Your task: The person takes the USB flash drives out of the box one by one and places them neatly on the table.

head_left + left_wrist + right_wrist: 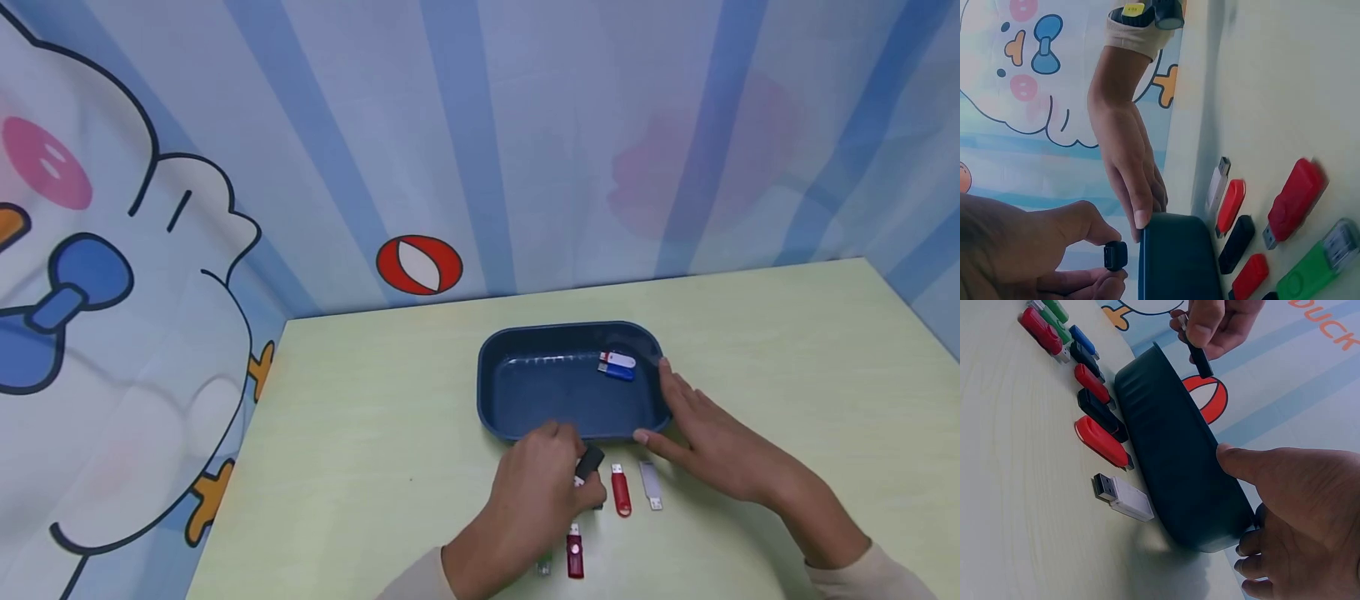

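Note:
My left hand (538, 483) pinches a black USB flash drive (590, 462) between thumb and fingers, above the near rim of a dark blue tray (547, 392). The right wrist view shows that drive (1199, 357) raised above rim height, its metal plug towards the palm. At the tray's right end rests my right hand (712, 446), fingers extended along the side and thumb touching the near corner. Inside the tray, towards the right, a white flash drive (621, 360) lies beside a blue flash drive (617, 374).
More flash drives lie on the table (360, 450) before the tray: a red one (621, 492), a white one (651, 485), a dark red one (574, 554) and a green one (544, 564). In the right wrist view, black (1100, 412) and blue drives (1084, 341) also show. A printed curtain (555, 167) stands behind.

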A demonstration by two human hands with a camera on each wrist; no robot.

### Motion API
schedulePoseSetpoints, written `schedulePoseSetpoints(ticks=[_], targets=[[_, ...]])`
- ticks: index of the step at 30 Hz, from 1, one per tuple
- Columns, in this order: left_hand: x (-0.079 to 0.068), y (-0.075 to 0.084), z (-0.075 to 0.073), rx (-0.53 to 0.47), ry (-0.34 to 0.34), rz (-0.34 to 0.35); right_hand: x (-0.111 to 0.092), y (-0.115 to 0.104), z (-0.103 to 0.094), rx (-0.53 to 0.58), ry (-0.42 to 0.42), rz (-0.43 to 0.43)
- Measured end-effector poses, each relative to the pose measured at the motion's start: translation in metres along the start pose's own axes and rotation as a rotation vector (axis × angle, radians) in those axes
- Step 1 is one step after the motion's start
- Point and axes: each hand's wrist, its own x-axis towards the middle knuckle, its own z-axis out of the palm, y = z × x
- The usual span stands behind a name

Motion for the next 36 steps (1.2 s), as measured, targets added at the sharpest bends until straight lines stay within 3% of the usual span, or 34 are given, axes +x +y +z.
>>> schedulePoseSetpoints(ticks=[8,16,22,28,36], targets=[[-0.01,0.001,0.008,0.024,-0.046,-0.02,-0.002,0.001,0.0,-0.007,0.006,-0.007],[-0.014,0.004,0.021,-0.011,-0.179,-0.086,-0.003,0.002,0.0,-0.002,0.014,-0.02],[-0.017,0.004,0.038,0.042,-0.184,-0.076,-0.004,0.001,0.001,-0.003,0.013,-0.03],[-0.015,0.007,0.051,0.108,-0.241,-0.112,-0.004,0.002,0.0,-0.005,0.007,-0.027],[-0.017,0.008,0.058,0.207,-0.218,-0.035,-0.004,0.001,0.001,-0.001,0.015,-0.021]])
